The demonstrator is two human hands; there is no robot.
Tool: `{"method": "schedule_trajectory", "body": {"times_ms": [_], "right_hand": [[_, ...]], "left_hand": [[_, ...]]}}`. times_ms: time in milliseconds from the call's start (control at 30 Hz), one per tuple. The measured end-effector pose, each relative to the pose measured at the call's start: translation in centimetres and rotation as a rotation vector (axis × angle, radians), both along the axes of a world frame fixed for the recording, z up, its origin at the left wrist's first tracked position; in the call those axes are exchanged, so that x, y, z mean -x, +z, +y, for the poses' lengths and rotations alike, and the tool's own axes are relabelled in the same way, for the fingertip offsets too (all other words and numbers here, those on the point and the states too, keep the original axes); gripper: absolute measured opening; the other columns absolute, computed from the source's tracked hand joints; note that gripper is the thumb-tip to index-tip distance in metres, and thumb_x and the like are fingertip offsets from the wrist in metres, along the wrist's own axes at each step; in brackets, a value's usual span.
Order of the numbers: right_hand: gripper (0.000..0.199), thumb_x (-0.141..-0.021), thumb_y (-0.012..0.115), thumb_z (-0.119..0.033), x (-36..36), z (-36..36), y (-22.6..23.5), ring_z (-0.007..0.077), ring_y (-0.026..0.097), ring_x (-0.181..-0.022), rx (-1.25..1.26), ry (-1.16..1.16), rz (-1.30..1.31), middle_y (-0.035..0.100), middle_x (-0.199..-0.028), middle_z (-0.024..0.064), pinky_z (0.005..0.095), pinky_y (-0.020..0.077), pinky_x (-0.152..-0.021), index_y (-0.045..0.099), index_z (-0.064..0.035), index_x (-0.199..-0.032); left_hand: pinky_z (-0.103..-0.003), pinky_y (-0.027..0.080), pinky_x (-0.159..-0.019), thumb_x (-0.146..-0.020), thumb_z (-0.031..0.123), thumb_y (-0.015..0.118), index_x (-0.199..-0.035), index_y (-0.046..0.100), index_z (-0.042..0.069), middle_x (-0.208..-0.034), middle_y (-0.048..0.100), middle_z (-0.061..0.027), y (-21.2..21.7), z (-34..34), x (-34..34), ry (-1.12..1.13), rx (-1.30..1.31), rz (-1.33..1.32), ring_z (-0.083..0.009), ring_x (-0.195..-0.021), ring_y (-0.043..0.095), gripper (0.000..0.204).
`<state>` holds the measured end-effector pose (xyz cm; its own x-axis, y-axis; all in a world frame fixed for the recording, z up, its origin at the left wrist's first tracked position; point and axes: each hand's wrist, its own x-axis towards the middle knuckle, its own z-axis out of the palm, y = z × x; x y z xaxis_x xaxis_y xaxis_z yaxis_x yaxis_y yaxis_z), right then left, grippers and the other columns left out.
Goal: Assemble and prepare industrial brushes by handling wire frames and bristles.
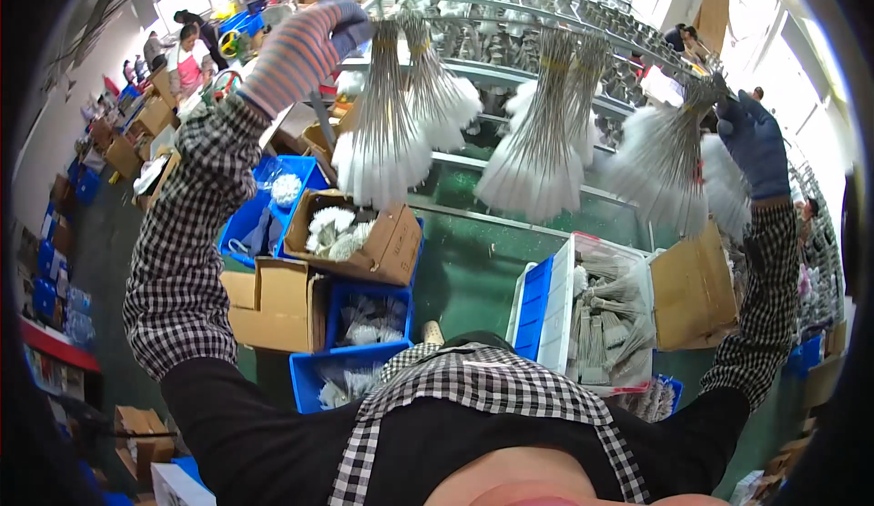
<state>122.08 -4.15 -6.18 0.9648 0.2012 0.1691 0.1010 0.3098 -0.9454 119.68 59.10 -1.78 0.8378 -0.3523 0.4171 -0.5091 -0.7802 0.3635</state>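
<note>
Gripping or not, I cannot tell: the raised left hand in an orange-and-grey striped glove (309, 49) curls at eleven o'clock; the blue-gloved right hand (756, 142) bends at two, by a white-tipped wire bundle (672, 156).

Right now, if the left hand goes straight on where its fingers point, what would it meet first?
The left hand would probably meet the leftmost hanging brush bunch, though depth is unclear.

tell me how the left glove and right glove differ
The left glove shows mostly orange-and-grey stripes; the right glove shows mostly plain dark blue-grey. The left glove slants up to the right; the right glove points more steeply up. Both are raised beside white-tipped bundles and meet checked sleeves.
</note>
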Motion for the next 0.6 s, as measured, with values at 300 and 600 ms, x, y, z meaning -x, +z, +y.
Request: {"method": "schedule_trajectory", "body": {"times_ms": [300, 600], "right_hand": [[0.024, -0.104, 0.041, -0.013, -18.3, 6.6, 5.9, 0.0125, 0.064, -0.103, 2.108, -0.757, -0.434, 0.072, -0.107, 0.0067, 0.0262, 0.0432, -0.107, 0.058, -0.0009, -0.114], [0.021, -0.103, 0.050, -0.020, -37.1, -4.9, -4.4, 0.0160, 0.064, -0.103, 2.292, -0.649, -0.778, 0.070, -0.104, 0.0068, 0.0302, 0.0538, -0.083, 0.060, -0.0052, -0.114]], "left_hand": [[-0.032, 0.055, -0.077, -0.092, 0.020, 0.073, -0.094, 0.073, 0.006, -0.090, 0.073, -0.0112, 4.8, -1.4, -25.2, 0.001, -0.121, -0.275, -0.0215, -0.075, 0.066, 0.015], [-0.040, 0.054, -0.074, -0.088, 0.017, 0.069, -0.094, 0.072, 0.005, -0.085, 0.069, -0.0136, -0.3, -4.5, -35.1, -0.006, -0.226, -0.398, -0.0305, -0.077, 0.068, 0.014]]}}
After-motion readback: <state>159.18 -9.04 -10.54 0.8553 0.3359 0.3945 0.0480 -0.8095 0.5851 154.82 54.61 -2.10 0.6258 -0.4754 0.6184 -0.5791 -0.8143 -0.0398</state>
